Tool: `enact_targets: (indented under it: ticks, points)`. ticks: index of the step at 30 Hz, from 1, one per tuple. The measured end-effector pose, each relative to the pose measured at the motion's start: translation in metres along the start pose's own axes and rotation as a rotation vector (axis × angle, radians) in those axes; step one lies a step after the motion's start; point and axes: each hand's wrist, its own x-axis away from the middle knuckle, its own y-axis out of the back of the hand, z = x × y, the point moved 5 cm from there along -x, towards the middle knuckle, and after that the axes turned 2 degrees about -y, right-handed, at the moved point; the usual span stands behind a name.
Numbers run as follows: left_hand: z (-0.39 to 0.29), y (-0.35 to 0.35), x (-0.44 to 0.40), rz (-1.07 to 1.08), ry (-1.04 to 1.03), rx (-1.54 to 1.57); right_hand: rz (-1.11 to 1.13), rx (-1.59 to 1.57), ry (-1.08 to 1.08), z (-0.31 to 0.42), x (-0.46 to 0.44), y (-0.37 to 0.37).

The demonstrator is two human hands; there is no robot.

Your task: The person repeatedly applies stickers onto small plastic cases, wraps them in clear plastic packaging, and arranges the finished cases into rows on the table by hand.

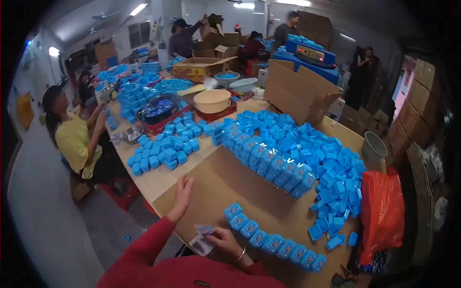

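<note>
My left hand (182,196) is raised over the table's near edge, fingers stretched out and holding nothing. Lower down, my right hand (226,241), with a bracelet at the wrist, pinches a small blue printed piece (205,230); whether it is a card or a label I cannot tell. A clear plastic packet (200,245) is just below that piece, partly over the table edge. To the right of my right hand, a curved row of blue boxes with printed tops (258,238) lies on the brown board (206,177). Beyond it stand stacked rows of similar boxes (269,161).
Loose blue trays (293,139) form a large heap at right, beside a red plastic bag (382,211). Blue boxes (168,146) lie at left. Farther back are a cream basin (212,101) and an open carton (302,91). A person in yellow (77,139) sits at left.
</note>
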Motion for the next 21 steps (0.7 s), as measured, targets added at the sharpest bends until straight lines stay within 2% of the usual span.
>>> enact_targets:
  ticks: [3,5,7,8,9,11,12,14,16,17,19,21]
  points:
    - [-0.197,-0.080,-0.011,0.117,-0.566,-0.082,-0.011,-0.234,-0.046,0.033,0.009,-0.016]
    - [-0.263,-0.128,0.028,0.209,-1.090,-0.201,-0.009,-0.258,-0.063,0.036,0.012,-0.019]
    - [-0.273,-0.167,0.076,0.439,-1.668,-0.376,-0.041,-0.296,-0.094,0.047,0.015,-0.022]
    - [-0.274,-0.173,0.093,0.498,-1.829,-0.427,-0.061,-0.144,-0.126,0.049,0.015,-0.020]
    - [-0.275,-0.179,0.109,0.563,-1.989,-0.466,-0.044,-0.140,-0.105,0.053,0.014,-0.018]
    - [-0.289,-0.162,0.117,0.519,-2.054,-0.423,-0.007,-0.146,-0.070,0.056,0.016,-0.015]
    - [-0.305,-0.148,0.102,0.427,-1.970,-0.443,0.015,-0.156,-0.054,0.057,0.017,-0.016]
    - [-0.355,-0.106,0.080,0.373,-1.736,-0.426,0.048,-0.190,-0.031,0.059,0.023,-0.022]
    - [-0.389,-0.057,0.064,0.268,-1.625,-0.459,0.068,0.003,0.106,0.126,0.045,-0.024]
    - [-0.401,-0.033,0.058,0.229,-1.585,-0.497,0.035,0.097,0.145,0.152,0.059,-0.024]
    - [-0.419,0.012,0.046,0.171,-1.537,-0.590,-0.159,0.044,0.309,0.216,0.089,-0.020]
    - [-0.428,0.052,0.037,0.140,-1.485,-0.678,-0.417,0.065,0.587,0.285,0.130,-0.022]
